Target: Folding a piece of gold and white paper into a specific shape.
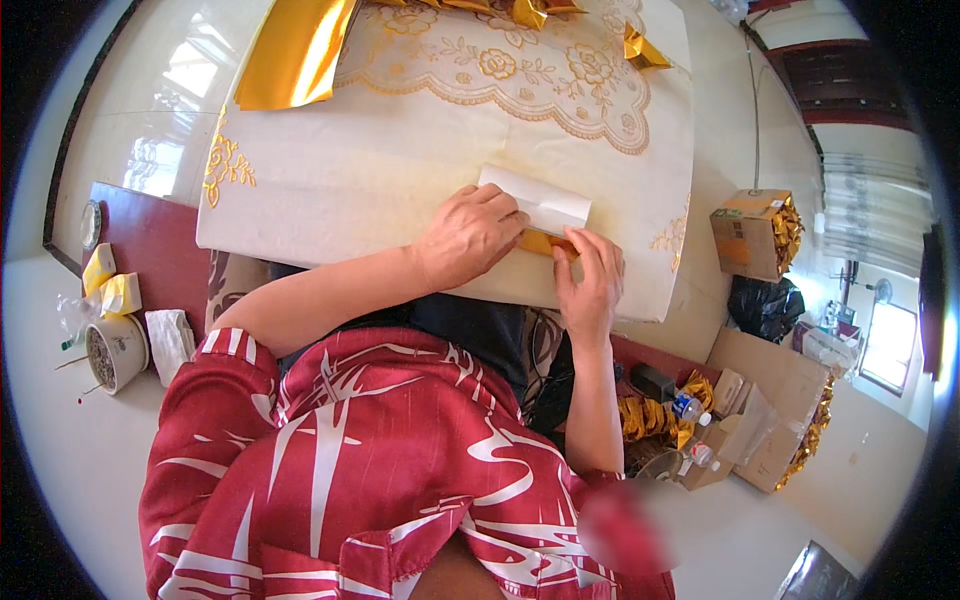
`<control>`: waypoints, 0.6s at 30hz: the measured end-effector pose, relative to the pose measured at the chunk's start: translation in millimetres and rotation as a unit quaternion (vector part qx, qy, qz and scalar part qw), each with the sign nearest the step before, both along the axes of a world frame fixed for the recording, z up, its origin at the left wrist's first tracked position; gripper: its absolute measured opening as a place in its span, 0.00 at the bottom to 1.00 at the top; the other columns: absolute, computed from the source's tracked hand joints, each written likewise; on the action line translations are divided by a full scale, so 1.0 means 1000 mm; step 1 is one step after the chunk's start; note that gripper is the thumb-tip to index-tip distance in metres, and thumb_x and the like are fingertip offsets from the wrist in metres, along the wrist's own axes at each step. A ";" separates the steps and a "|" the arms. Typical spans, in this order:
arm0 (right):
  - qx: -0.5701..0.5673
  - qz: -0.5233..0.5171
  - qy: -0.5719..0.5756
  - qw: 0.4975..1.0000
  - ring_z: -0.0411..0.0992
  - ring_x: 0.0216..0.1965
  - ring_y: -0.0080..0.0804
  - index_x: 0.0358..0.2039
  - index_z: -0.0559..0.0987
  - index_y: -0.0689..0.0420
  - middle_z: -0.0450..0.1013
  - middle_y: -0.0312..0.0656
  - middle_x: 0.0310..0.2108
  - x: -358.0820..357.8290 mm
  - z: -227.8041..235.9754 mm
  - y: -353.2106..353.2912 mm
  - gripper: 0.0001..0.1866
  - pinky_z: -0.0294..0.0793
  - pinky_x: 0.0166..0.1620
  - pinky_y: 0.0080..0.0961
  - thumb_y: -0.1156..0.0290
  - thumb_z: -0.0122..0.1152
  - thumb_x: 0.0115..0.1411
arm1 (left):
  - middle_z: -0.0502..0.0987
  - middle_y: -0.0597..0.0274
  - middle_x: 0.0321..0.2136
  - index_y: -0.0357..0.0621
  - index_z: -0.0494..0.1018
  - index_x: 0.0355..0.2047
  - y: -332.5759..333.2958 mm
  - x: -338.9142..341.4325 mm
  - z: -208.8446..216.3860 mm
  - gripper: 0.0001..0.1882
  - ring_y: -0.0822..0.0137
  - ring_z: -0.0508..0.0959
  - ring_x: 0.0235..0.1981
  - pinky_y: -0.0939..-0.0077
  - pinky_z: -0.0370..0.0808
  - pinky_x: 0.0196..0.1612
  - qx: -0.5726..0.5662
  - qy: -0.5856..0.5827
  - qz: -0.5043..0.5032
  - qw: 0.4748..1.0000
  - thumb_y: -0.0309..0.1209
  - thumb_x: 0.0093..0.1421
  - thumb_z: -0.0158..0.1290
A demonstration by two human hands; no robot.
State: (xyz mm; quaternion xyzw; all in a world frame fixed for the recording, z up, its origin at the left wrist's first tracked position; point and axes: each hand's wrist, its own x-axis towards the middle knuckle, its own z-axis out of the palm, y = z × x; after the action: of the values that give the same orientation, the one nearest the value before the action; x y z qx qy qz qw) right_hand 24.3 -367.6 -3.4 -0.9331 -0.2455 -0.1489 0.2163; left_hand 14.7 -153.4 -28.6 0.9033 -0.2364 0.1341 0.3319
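A sheet of gold foil paper (540, 201) lies near the front edge of the table, its white back showing and curving upward. A narrow gold strip of the same sheet shows along its near side, between my hands. My left hand (472, 236) has its fingers curled and pressed together over the sheet's left end. Thumb and forefinger of my right hand (590, 278) pinch the near right corner. Part of the sheet is hidden under the left fingers.
A stack of gold foil sheets (293, 55) lies at the table's far left. Folded gold pieces (643, 48) sit along the far side on a lace-patterned cloth (500, 80). Beyond the table's right side stands a cardboard box (748, 236) of gold pieces; a pot (117, 353) stands at left.
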 end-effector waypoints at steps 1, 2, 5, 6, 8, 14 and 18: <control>0.000 0.000 0.000 1.000 0.71 0.46 0.39 0.45 0.80 0.53 0.74 0.39 0.42 0.002 -0.004 -0.001 0.17 0.70 0.50 0.37 0.72 0.69 0.53 | 0.76 0.59 0.39 0.43 0.76 0.40 0.000 -0.001 0.000 0.14 0.57 0.75 0.44 0.60 0.73 0.46 0.021 0.001 0.028 0.999 0.30 0.52 0.59; 0.002 -0.008 0.004 1.000 0.71 0.46 0.39 0.44 0.80 0.53 0.74 0.39 0.42 0.003 -0.010 -0.002 0.16 0.71 0.49 0.37 0.71 0.69 0.53 | 0.76 0.59 0.39 0.43 0.76 0.40 -0.001 -0.002 0.001 0.14 0.57 0.75 0.44 0.60 0.73 0.46 0.021 0.001 0.028 0.999 0.30 0.52 0.59; 0.009 -0.026 0.008 1.000 0.72 0.45 0.39 0.44 0.80 0.53 0.74 0.38 0.42 0.006 -0.018 0.001 0.15 0.71 0.49 0.36 0.70 0.68 0.55 | 0.74 0.59 0.42 0.42 0.76 0.42 0.001 -0.004 0.001 0.14 0.58 0.74 0.46 0.59 0.72 0.49 0.053 0.026 0.051 0.997 0.31 0.55 0.55; 0.013 -0.038 0.008 0.999 0.72 0.45 0.40 0.44 0.81 0.53 0.74 0.38 0.42 0.005 -0.020 0.002 0.14 0.71 0.49 0.36 0.70 0.67 0.56 | 0.73 0.57 0.46 0.42 0.76 0.44 0.004 -0.005 -0.001 0.15 0.57 0.73 0.50 0.59 0.71 0.53 0.062 -0.003 0.038 0.997 0.31 0.56 0.54; 0.010 -0.044 -0.001 0.999 0.72 0.45 0.40 0.43 0.81 0.53 0.74 0.38 0.42 0.002 -0.021 0.003 0.13 0.72 0.48 0.36 0.70 0.67 0.56 | 0.73 0.55 0.51 0.41 0.75 0.45 0.009 -0.007 0.002 0.16 0.56 0.72 0.55 0.59 0.69 0.57 0.067 -0.031 0.019 0.997 0.31 0.56 0.53; 0.013 -0.045 -0.018 0.999 0.72 0.46 0.40 0.42 0.81 0.54 0.73 0.38 0.45 0.000 -0.026 0.003 0.11 0.72 0.49 0.36 0.69 0.65 0.57 | 0.62 0.54 0.65 0.40 0.70 0.56 0.007 -0.021 -0.007 0.25 0.58 0.56 0.70 0.57 0.52 0.71 0.122 0.015 -0.073 0.990 0.40 0.63 0.50; -0.008 -0.017 -0.046 0.999 0.71 0.51 0.41 0.41 0.81 0.55 0.72 0.39 0.51 -0.005 -0.023 0.002 0.11 0.71 0.53 0.37 0.69 0.65 0.58 | 0.64 0.56 0.65 0.40 0.70 0.58 0.009 -0.020 -0.007 0.25 0.58 0.59 0.68 0.58 0.54 0.69 0.160 -0.010 -0.070 0.985 0.42 0.64 0.48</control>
State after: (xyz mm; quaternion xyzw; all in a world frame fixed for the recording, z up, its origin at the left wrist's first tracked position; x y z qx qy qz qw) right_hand 19.3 -365.6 -26.1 -0.9310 -0.2405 -0.1932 0.1953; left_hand -5.7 -144.8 -35.9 0.9246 -0.3206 0.0803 0.1894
